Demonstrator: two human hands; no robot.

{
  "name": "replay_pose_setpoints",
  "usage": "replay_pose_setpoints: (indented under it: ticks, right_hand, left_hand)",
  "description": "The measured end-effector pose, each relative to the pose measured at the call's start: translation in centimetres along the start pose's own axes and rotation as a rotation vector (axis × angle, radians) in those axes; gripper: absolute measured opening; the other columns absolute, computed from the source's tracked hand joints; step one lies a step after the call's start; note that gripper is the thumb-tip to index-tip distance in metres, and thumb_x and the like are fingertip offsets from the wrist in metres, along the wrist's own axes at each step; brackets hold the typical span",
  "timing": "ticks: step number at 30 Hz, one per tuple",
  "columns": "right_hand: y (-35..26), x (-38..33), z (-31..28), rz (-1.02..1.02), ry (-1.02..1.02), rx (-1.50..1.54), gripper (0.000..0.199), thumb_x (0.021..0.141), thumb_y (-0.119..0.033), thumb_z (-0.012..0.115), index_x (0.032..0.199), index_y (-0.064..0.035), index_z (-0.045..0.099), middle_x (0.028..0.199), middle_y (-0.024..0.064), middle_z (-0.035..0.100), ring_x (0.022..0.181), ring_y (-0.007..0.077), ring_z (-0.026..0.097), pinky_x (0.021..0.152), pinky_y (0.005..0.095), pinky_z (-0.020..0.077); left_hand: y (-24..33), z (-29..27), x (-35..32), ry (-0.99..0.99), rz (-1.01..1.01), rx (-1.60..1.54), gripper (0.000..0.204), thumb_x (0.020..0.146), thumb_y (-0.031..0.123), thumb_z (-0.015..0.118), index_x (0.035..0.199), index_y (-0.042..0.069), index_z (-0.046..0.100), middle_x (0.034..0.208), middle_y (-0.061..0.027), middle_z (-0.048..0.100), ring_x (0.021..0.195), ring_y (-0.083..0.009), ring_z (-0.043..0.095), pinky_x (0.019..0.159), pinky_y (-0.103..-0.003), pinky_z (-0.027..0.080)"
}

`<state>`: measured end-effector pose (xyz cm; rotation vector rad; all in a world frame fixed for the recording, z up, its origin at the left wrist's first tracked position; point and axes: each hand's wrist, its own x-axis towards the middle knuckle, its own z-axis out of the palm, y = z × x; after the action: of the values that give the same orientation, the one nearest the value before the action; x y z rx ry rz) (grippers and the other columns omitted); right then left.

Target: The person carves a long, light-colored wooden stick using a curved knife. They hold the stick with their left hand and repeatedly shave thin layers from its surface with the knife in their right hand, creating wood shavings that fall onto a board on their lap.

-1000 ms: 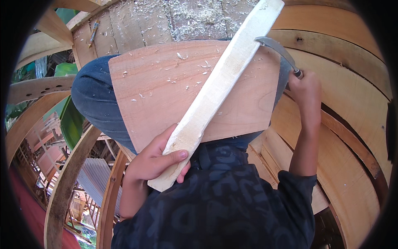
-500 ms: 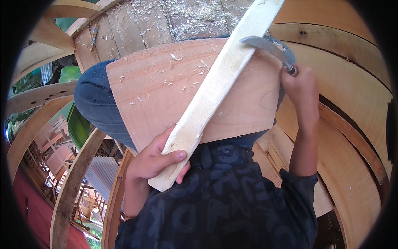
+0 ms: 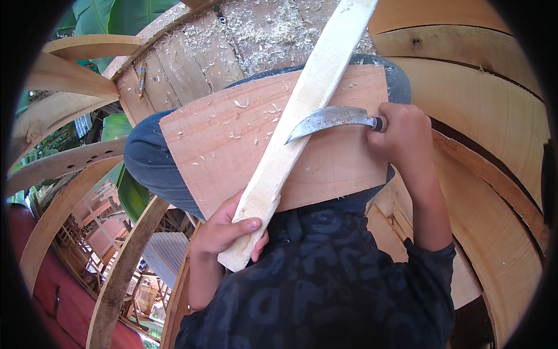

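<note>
A long pale wooden strip [image 3: 302,116] runs diagonally from lower left to upper right across a reddish wooden board [image 3: 203,145] that rests on my knees. My left hand [image 3: 224,232] grips the strip's near end. My right hand [image 3: 404,134] holds the handle of a curved steel knife [image 3: 328,119], whose blade lies across the strip with its tip pointing left. Wood shavings lie scattered on the board.
Curved wooden ribs [image 3: 64,157] of a boat frame arc along the left. Wide curved planks [image 3: 482,116] form the wall on the right. Old planks covered in shavings [image 3: 232,41] lie ahead. Green leaves [image 3: 110,14] show at the top left, and a lower yard shows between the ribs.
My right hand has brought the knife down from the strip's upper right edge onto the middle of the strip. The left hand keeps its grip on the near end.
</note>
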<state>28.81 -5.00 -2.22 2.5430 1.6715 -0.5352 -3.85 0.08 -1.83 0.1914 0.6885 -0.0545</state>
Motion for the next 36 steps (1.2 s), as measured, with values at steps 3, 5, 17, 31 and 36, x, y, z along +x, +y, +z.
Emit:
replay_pose_setpoints:
  ticks: [3, 5, 17, 31, 36]
  right_hand:
    - [0.1, -0.1, 0.0, -0.002, 0.009, 0.015, 0.02, 0.067, -0.023, 0.068, 0.065, -0.0039, 0.065, 0.065, 0.0178, 0.064, 0.065, 0.0354, 0.065, 0.061, 0.0433, 0.0528]
    - [0.1, 0.0, 0.0, 0.008, 0.017, 0.024, 0.021, 0.069, -0.024, 0.068, 0.067, -0.0037, 0.066, 0.066, 0.0184, 0.064, 0.066, 0.0358, 0.066, 0.062, 0.0434, 0.053]
    - [1.6, 0.6, -1.9, 0.184, -0.004, 0.131, 0.029, 0.078, -0.03, 0.067, 0.071, -0.0019, 0.068, 0.07, 0.0199, 0.065, 0.069, 0.0384, 0.066, 0.064, 0.0451, 0.053]
    - [3.6, 2.3, -0.5, 0.277, 0.194, 0.439, 0.028, 0.083, -0.026, 0.068, 0.077, 0.0009, 0.062, 0.062, 0.0149, 0.06, 0.059, 0.0303, 0.06, 0.058, 0.0397, 0.0466]
    - [1.9, 2.6, 4.2, 0.275, 0.564, 1.183, 0.019, 0.087, -0.009, 0.064, 0.1, -0.0006, 0.053, 0.057, -0.0007, 0.047, 0.051, 0.0059, 0.043, 0.047, 0.0257, 0.0318]
  left_hand:
    - [-0.1, -0.2, -0.1, 0.006, 0.004, -0.005, 0.05, 0.093, 0.012, 0.06, 0.134, 0.001, 0.034, 0.073, -0.0156, 0.056, 0.056, -0.0235, 0.061, 0.045, -0.035, 0.052]
    - [-0.1, -0.2, 0.1, 0.007, 0.01, -0.009, 0.05, 0.092, 0.013, 0.061, 0.133, 0.001, 0.035, 0.071, -0.016, 0.056, 0.054, -0.0239, 0.061, 0.045, -0.036, 0.052]
    - [-1.0, -1.0, -0.5, -0.008, 0.047, -0.054, 0.046, 0.092, 0.016, 0.063, 0.127, 0.002, 0.038, 0.065, -0.0173, 0.055, 0.05, -0.0259, 0.059, 0.041, -0.037, 0.05]
    - [-0.6, -1.4, -0.7, -0.052, 0.002, -0.025, 0.05, 0.09, 0.009, 0.063, 0.132, 0.002, 0.036, 0.07, -0.0152, 0.055, 0.055, -0.024, 0.06, 0.043, -0.037, 0.052]
    - [1.8, -1.0, -1.3, -0.176, -0.063, 0.307, 0.054, 0.093, 0.005, 0.06, 0.138, 0.002, 0.031, 0.083, -0.0114, 0.057, 0.061, -0.0192, 0.062, 0.055, -0.032, 0.053]
